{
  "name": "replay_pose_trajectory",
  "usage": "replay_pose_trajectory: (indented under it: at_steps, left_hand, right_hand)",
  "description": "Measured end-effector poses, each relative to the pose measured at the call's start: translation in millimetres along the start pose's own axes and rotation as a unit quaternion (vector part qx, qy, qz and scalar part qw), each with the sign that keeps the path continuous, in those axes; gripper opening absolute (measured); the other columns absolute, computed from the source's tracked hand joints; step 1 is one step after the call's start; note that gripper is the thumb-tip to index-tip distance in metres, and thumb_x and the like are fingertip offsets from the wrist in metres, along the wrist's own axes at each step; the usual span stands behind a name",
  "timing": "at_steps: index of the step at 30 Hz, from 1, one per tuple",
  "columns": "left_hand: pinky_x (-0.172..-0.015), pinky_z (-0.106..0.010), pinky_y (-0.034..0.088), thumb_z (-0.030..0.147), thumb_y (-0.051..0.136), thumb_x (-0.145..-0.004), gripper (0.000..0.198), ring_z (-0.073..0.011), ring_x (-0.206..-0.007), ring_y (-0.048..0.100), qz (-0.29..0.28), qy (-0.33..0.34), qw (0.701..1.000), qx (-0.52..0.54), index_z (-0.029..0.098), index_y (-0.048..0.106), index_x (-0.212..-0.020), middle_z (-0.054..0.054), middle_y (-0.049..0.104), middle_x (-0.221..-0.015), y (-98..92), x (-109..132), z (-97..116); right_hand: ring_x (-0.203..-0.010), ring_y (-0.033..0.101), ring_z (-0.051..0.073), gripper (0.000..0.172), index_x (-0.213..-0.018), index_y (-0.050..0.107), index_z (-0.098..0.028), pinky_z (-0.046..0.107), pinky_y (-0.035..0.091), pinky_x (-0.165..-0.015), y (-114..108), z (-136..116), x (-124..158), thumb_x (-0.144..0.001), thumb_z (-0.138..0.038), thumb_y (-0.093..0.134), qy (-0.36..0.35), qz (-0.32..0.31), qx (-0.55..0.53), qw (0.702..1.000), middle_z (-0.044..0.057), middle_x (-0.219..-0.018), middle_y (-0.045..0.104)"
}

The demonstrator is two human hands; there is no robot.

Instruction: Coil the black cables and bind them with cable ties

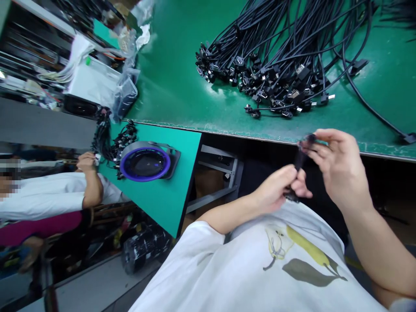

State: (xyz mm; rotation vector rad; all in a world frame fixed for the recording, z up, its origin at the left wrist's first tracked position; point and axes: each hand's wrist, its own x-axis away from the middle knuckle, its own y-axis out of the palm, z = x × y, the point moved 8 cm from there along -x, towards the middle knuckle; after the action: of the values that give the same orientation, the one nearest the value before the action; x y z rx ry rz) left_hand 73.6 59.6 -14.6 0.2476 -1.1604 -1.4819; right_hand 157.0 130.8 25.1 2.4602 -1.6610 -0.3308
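My left hand [279, 186] is closed around a short black cable bundle [299, 159], held upright just off the table edge in front of my shirt. The bundle is blurred, and the fingers hide part of it. My right hand [341, 167] has its thumb and fingertips pinched at the bundle's upper end. Beyond the hands, a big heap of black cables [260, 56] lies on the green table [172, 65], the metal plugs and sockets at their ends pointing toward me. One loose cable [367, 104] curves away to the right, ending in a black connector near the edge.
On a lower green table [185, 151] to the left stands a round fan [146, 164] with a purple rim. More black cables [125, 138] lie beside it, near a co-worker's hand [86, 161]. Plastic bags [125, 95] and a white box [94, 82] crowd the far left.
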Motion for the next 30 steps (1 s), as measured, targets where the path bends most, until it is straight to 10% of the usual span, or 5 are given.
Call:
replay_pose_trajectory:
  at_steps: [5,15,20,25,30]
  left_hand:
    - [-0.07,-0.023,0.047,0.045,0.062,-0.088,0.03,-0.0085,-0.064,0.048,0.104,0.106,0.988,-0.041,0.016,0.054,-0.081,0.004,0.044,-0.066,-9.6,-4.8,34.3]
    - [-0.071,-0.023,0.049,0.04,0.063,-0.088,0.027,-0.0075,-0.063,0.051,0.065,0.103,0.992,0.019,0.015,0.056,-0.083,0.006,0.041,-0.063,-11.7,-3.1,30.8]
    - [-0.07,-0.027,0.047,0.048,0.062,-0.086,0.034,-0.0104,-0.063,0.054,0.068,0.101,0.975,-0.186,0.015,0.056,-0.085,0.004,0.049,-0.063,-11.3,-5.2,22.4]
    - [-0.07,-0.031,0.048,0.056,0.059,-0.085,0.043,-0.0102,-0.06,0.049,0.036,0.052,0.986,-0.157,0.014,0.058,-0.088,0.006,0.041,-0.062,-4.5,-3.4,11.1]
    - [-0.06,-0.026,0.042,0.049,0.071,-0.076,0.043,-0.008,-0.055,0.038,-0.034,-0.076,0.996,-0.032,0.01,0.063,-0.09,0.007,0.031,-0.06,7.0,-2.0,3.5]
  right_hand:
    - [-0.138,0.034,0.033,0.078,-0.149,0.035,-0.025,0.049,0.033,-0.114,23.1,-3.5,30.7,-0.084,-0.052,0.068,-0.168,-0.055,0.351,0.92,0.014,-0.149,0.034]
    - [-0.133,0.044,0.025,0.049,-0.144,0.042,-0.029,0.042,0.041,-0.11,18.8,21.9,24.3,-0.097,-0.038,0.053,-0.049,-0.123,0.172,0.976,0.009,-0.146,0.042]
    - [-0.111,0.062,0.024,0.076,-0.142,0.035,-0.029,0.037,0.055,-0.093,-2.5,11.3,-6.7,-0.079,-0.039,0.076,0.033,-0.013,0.078,0.996,0.01,-0.132,0.054]
    - [-0.061,0.06,0.014,0.03,-0.117,0.058,-0.024,0.026,0.048,-0.059,-5.7,-3.7,-20.2,-0.093,-0.042,0.058,-0.016,0.023,0.295,0.955,0.001,-0.082,0.065]
    - [-0.052,0.051,0.013,0.022,-0.105,0.061,-0.023,0.026,0.039,-0.052,-19.7,-5.0,-13.2,-0.097,-0.041,0.051,-0.045,0.057,0.33,0.941,-0.001,-0.07,0.059]
